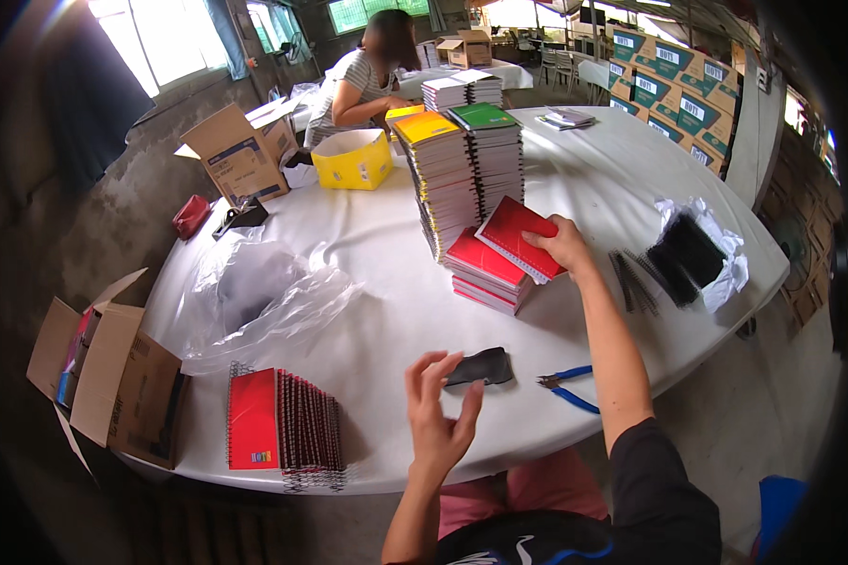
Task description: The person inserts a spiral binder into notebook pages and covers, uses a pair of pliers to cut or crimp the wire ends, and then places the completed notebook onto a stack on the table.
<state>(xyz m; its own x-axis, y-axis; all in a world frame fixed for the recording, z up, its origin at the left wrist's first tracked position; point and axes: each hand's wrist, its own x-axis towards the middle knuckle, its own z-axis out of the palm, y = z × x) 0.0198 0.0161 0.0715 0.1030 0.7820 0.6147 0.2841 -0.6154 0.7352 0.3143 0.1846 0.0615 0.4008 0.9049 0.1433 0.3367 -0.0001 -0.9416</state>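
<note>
My right hand [563, 247] grips a red-covered notebook [509, 231] by its right side, fingers on top of the cover. A row of small holes runs along its lower edge, and no coil shows there. The notebook is tilted just above a short stack of red notebooks [481, 262], partly covering it. Over the near part of the table my left hand [435, 419] is open, its fingers apart and bent, holding nothing. Closest to it lies a small flat black object [488, 366] whose kind I cannot make out. Blue-handled cutting pliers [565, 388] rest to the right.
Tall stacks of yellow [431, 127] and green notebooks [481, 116] stand behind. Red spiral-bound notebooks [254, 405] are piled front left, near crumpled clear plastic [273, 297] and an open carton [127, 395]. Black coils [690, 252] lie in paper at right. A person [353, 89] works across the table.
</note>
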